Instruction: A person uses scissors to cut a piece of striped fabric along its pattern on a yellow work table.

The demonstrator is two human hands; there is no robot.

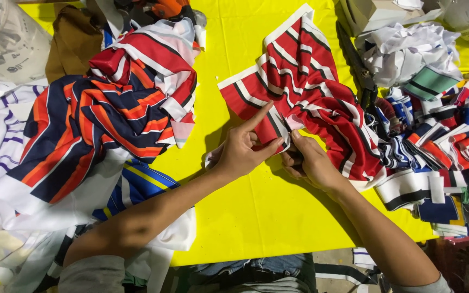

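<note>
While the right hand (310,160) pinches the red striped fabric (305,81), the left hand (242,149) grips its edge, forefinger extended.

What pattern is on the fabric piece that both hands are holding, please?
Red fabric piece with white and black stripes, best seen in the head view.

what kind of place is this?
Likely a garment workshop's cutting or sorting table: heaps of striped fabric pieces, stacked striped collar strips, black scissors on a yellow table.
</note>
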